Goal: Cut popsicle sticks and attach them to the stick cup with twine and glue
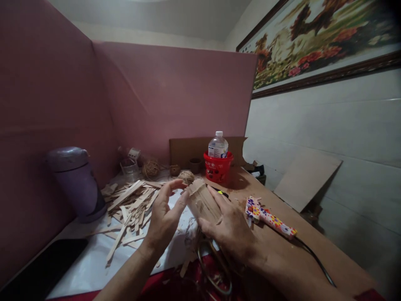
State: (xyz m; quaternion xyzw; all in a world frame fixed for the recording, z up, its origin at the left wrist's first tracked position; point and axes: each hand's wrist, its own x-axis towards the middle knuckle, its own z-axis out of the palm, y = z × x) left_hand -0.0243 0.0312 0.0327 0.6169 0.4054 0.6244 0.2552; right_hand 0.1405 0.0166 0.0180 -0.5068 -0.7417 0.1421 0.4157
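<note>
A small piece made of craft sticks (204, 202), laid side by side with a strand of twine across its upper end, is gripped along its right side by my right hand (230, 225). My left hand (166, 213) is beside its left edge, fingers apart and curved, the thumb tip close to or touching the wood. Under the hands a pair of scissors (216, 269) shows its handle loops. To the left, loose craft sticks (134, 209) lie heaped on a white sheet (78, 271). Behind the piece sits a ball of twine (186, 177).
A floral-patterned glue gun (269, 219) with a black cord lies at right. Behind are a red bucket (217, 169) with a plastic bottle (218, 144), a glass (129, 168) and another twine ball (151, 168). A purple tumbler (77, 184) and a black phone-like slab (46, 267) occupy the left.
</note>
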